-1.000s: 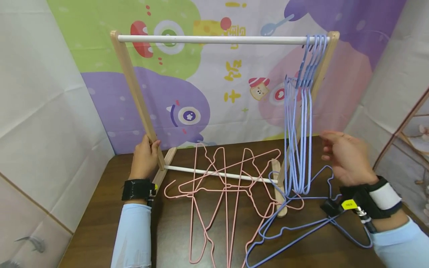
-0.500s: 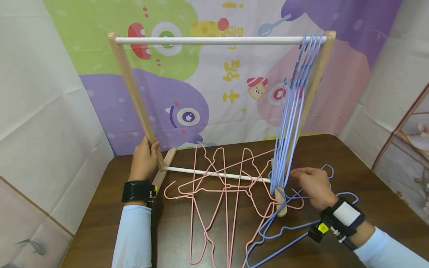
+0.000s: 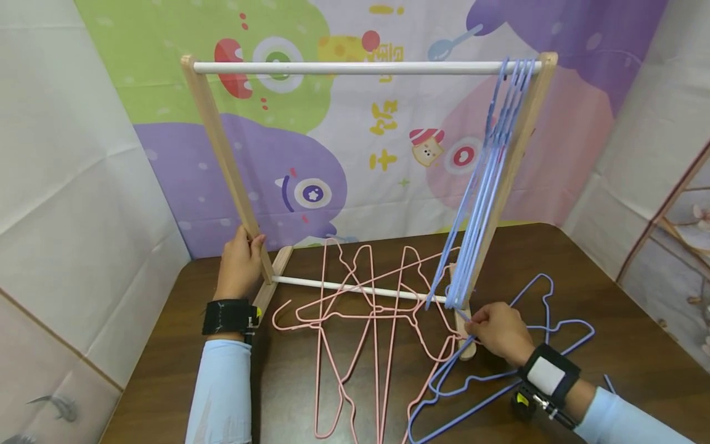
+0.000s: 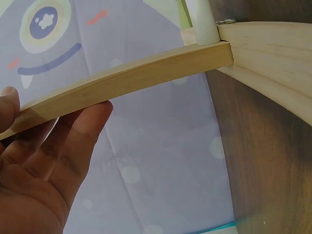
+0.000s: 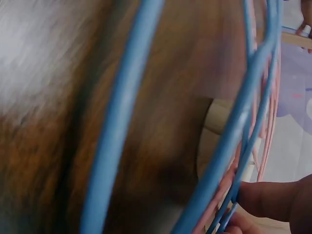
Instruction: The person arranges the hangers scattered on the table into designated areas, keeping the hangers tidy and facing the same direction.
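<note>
My left hand (image 3: 237,265) grips the lower part of the left wooden post (image 3: 222,154) of a clothes rack; in the left wrist view its thumb and fingers (image 4: 80,141) lie on either side of the wood. By the rack's right foot, my right hand (image 3: 501,330) pinches a blue clothes hanger (image 5: 119,112) from the loose ones on the table. Which of these overlapping hangers it holds is hard to tell. Several blue hangers (image 3: 502,129) hang bunched at the right end of the white top rod (image 3: 355,68), their lower ends swung left.
Tangled pink hangers (image 3: 355,316) lie across the lower white rod (image 3: 316,283) and the brown table (image 3: 288,394). A patterned cloth (image 3: 310,154) hangs behind the rack. Light panels stand at both sides.
My right hand has come down and left from beside the hanging hangers to the loose blue ones and now pinches one. The hanging hangers' lower ends have swung left. My left hand stays put.
</note>
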Tool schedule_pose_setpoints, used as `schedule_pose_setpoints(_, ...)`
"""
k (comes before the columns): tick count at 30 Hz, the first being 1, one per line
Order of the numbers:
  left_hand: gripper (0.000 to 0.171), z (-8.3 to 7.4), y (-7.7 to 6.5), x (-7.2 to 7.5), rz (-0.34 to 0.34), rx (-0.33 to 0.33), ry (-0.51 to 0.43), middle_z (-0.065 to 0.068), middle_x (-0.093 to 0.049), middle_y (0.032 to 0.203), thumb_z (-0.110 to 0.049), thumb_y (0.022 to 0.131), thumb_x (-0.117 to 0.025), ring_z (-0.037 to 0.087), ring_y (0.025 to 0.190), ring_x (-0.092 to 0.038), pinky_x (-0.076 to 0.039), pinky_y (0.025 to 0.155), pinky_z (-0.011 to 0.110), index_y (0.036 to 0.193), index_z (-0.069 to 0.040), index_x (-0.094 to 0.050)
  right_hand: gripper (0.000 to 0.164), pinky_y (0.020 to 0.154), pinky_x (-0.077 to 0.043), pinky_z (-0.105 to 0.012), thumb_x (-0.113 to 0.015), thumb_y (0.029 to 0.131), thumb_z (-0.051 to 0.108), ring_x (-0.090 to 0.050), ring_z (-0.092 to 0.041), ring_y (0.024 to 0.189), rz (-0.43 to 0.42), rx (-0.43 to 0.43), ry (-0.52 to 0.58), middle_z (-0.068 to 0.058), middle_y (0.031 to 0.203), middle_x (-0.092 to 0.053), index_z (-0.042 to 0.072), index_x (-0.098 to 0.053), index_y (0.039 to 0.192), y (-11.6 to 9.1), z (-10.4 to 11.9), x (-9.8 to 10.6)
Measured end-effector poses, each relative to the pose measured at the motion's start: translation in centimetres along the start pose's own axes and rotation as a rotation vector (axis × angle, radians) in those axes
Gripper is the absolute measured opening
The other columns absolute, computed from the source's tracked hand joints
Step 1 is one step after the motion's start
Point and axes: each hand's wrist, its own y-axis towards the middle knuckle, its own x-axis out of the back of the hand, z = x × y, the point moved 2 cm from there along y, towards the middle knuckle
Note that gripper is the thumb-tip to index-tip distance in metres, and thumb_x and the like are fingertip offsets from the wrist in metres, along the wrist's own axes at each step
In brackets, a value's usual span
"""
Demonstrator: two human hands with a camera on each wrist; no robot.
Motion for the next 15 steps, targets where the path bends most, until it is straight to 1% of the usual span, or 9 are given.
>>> schedule_pose_setpoints(6, 0.029, 0.3, 0.03, 0.03, -0.001, 0.005, 0.001, 0.031, -0.069, 0.106, -0.017, 0.107, -0.056, 0.045, 0.092, -0.07, -0.056, 0.072, 0.057, 0.123, 0.007, -0.055, 0.015, 0.052, -0.04, -0.035, -0.075, 0.089, 0.023, -0.057, -0.018, 0.062, 0.0, 0.017, -0.077, 0.005, 0.065, -0.063, 0.011, -0.075, 0.08, 0.14, 0.26, 0.07)
schedule_pose_setpoints(11, 0.029, 0.41, 0.1, 0.0, 0.0, 0.005, 0.001, 0.03, -0.069, 0.106, -0.018, 0.107, -0.056, 0.044, 0.09, -0.07, -0.056, 0.071, 0.056, 0.123, 0.006, -0.056, 0.015, 0.052, -0.039, -0.035, -0.074, 0.089, 0.019, -0.056, -0.017, 0.06, -0.012, 0.068, -0.088, 0.006, 0.062, -0.063, 0.012, -0.074, 0.076, 0.21, 0.47, 0.15)
schedule_pose_setpoints(15, 0.029, 0.44, 0.13, -0.02, -0.002, 0.01, 0.002, 0.029, -0.069, 0.105, -0.018, 0.107, -0.056, 0.044, 0.09, -0.071, -0.056, 0.07, 0.056, 0.123, 0.006, -0.056, 0.015, 0.053, -0.039, -0.034, -0.073, 0.089, 0.015, -0.053, -0.016, 0.058, -0.045, 0.123, -0.098, 0.006, 0.061, -0.06, 0.011, -0.073, 0.074, 0.08, 0.95, 0.2)
